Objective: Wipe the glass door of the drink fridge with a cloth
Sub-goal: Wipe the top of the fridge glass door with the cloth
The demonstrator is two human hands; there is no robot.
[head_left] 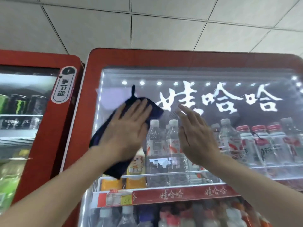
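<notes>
the left hand (126, 128) presses the dark cloth (118, 167) flat-fingered on the glass door (213, 145) near its upper left corner, right hand (195, 135) released alongside; wiping looks begun, needing strokes rightward next.

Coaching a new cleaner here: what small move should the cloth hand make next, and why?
Probably slide the left hand rightward along the top of the glass door: it presses the cloth flat near the door's upper left edge, and the white lettering lies just beyond. The open right hand is in that path.

water bottles (173, 145) on fridge shelf (185, 186)
</notes>
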